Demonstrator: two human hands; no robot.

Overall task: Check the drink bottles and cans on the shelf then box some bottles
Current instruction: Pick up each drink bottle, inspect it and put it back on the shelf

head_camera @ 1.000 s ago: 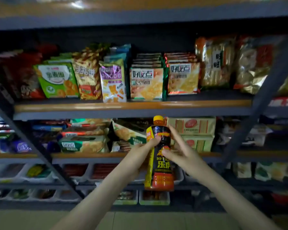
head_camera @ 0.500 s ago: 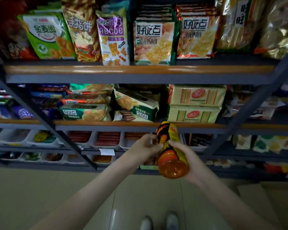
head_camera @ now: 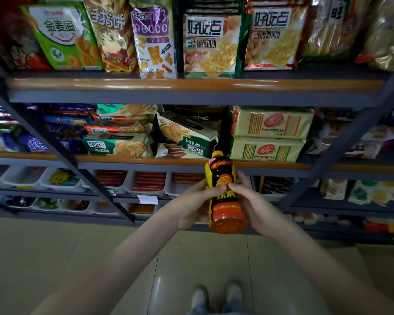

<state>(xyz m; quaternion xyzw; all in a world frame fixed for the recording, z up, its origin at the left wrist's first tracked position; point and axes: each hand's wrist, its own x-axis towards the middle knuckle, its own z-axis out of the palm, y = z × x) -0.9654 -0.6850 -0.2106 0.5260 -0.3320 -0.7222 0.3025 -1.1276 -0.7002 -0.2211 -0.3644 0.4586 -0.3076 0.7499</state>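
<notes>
An orange drink bottle (head_camera: 225,208) with a black and yellow label and a yellow cap is held upright in front of the shelves, at mid height. My left hand (head_camera: 196,205) grips its left side, thumb across the label. On the right side my right hand (head_camera: 253,201) holds it too, thumb on the label and fingers behind. The back of the bottle is hidden by my fingers.
A grey metal shelf unit (head_camera: 191,87) with orange edge strips fills the view, stocked with biscuit bags (head_camera: 210,44) above and biscuit packs (head_camera: 268,133) below. White trays (head_camera: 146,183) with snacks sit lower. Diagonal braces cross both sides. My shoes (head_camera: 216,296) stand on the tiled floor.
The bottle was tipped with its base toward me half a second ago and now stands upright again. The view has dropped lower on the shelves than a second ago.
</notes>
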